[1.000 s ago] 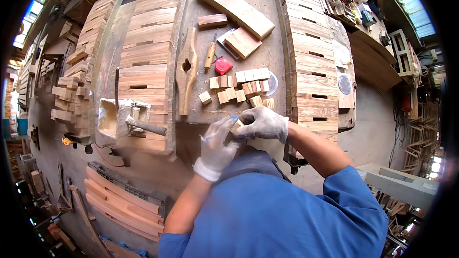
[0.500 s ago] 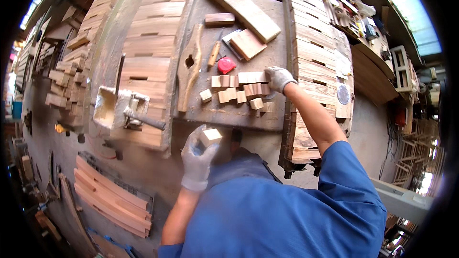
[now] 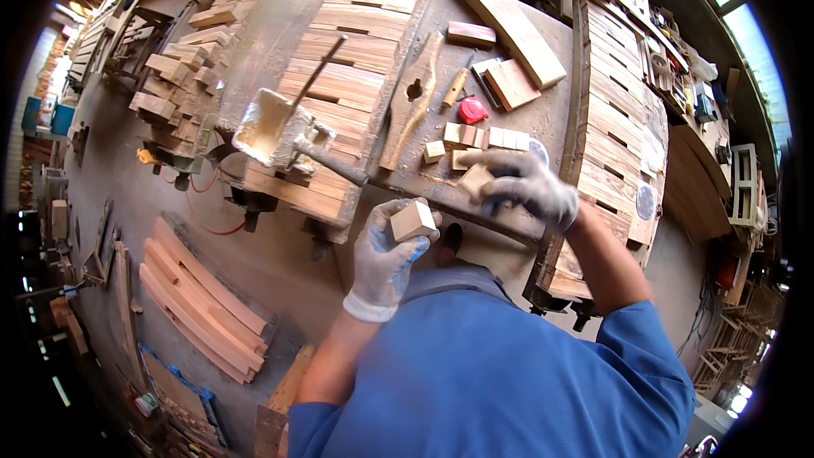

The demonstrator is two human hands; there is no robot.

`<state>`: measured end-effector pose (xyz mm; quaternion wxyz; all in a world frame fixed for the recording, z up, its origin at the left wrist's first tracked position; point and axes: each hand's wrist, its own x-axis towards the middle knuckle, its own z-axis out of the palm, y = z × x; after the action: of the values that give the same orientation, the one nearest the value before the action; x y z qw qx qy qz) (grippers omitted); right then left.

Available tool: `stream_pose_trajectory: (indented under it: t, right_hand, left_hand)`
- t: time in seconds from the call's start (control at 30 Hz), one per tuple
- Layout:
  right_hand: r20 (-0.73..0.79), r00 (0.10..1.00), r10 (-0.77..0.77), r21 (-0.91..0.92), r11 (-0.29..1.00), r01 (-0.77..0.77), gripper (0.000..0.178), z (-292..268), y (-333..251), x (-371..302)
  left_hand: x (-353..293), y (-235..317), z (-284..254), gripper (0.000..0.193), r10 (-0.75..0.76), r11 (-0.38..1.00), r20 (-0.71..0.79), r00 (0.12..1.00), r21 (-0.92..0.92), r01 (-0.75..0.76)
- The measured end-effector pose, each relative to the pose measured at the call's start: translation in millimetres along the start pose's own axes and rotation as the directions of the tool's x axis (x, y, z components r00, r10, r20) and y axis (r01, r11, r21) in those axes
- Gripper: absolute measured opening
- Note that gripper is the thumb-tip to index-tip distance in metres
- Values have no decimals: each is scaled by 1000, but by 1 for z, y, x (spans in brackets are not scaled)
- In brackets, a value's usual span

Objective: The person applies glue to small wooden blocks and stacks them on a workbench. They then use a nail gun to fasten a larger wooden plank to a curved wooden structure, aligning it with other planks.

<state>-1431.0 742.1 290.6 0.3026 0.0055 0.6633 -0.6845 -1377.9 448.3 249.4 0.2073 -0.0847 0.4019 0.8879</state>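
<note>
My gloved left hand (image 3: 380, 263) is closed around a small pale wood block (image 3: 413, 221), held in front of my body. My gloved right hand (image 3: 536, 188), a little blurred, is at the workbench's near edge, thumb and fingers closed on another wood block (image 3: 476, 180). Behind it a cluster of short wood blocks (image 3: 465, 135) lies on the grey bench top (image 3: 543, 42), partly covered by the hand. A single small block (image 3: 434, 152) lies left of the cluster. Just beyond them is a red tape measure (image 3: 472, 110).
A wood-handled tool (image 3: 456, 87), a shaped board with a hole (image 3: 413, 102) and a long curved timber (image 3: 513, 30) lie on the bench. Rows of slotted boards (image 3: 348, 59) flank it. A glue box (image 3: 270, 129) stands at left. Curved wood pieces (image 3: 203, 297) are stacked low left.
My right hand has come back from the far right of the block cluster toward my left hand, now with a block. My left hand still holds its block. The view has shifted left.
</note>
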Motion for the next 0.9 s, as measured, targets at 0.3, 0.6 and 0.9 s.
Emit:
stream_pose_trajectory:
  t: [0.3, 0.6, 0.9]
  right_hand:
    - [-51, 995, -82, 195, 977, 90, 43, 130, 2, 39]
    - [141, 988, -66, -122, 989, 84, 47, 154, -22, 61]
    - [326, 939, -111, -376, 896, 236, 58, 154, -62, 109]
  left_hand:
    - [-20, 30, -13, 58, 264, 957, -164, 950, 166, -238]
    - [-29, 70, -47, 50, 316, 886, -164, 934, 404, -229]
    - [-36, 101, -90, 42, 526, 687, -120, 842, 643, -338]
